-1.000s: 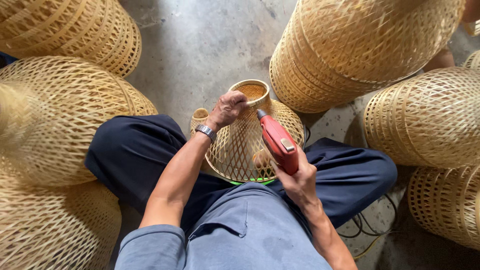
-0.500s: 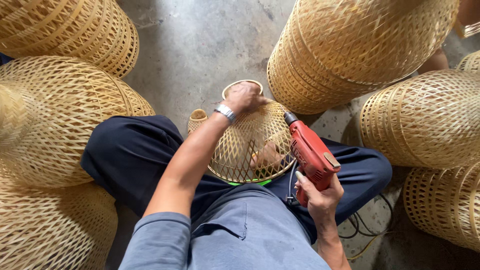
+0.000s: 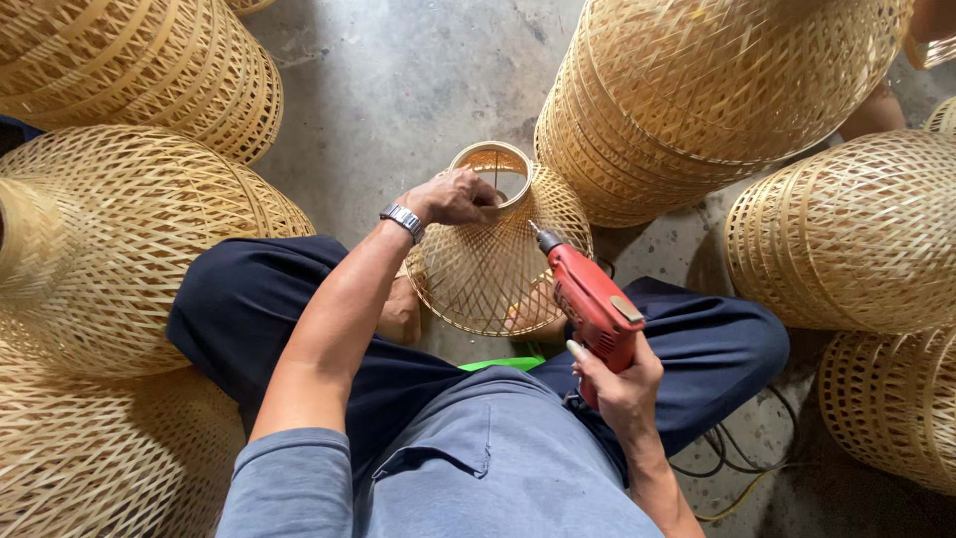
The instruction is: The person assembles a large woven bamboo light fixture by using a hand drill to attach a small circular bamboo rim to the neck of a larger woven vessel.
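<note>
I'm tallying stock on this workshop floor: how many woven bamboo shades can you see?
8: one small shade under the left hand; three at left, top, middle, bottom; a tall one upper right; two at right; a sliver at the edge. Others may lie outside view.

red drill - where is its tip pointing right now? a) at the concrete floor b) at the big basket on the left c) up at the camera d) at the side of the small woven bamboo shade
d: the right hand holds the red drill with its bit at the woven side of the small bamboo shade, which the left hand grips near its top ring.
</note>
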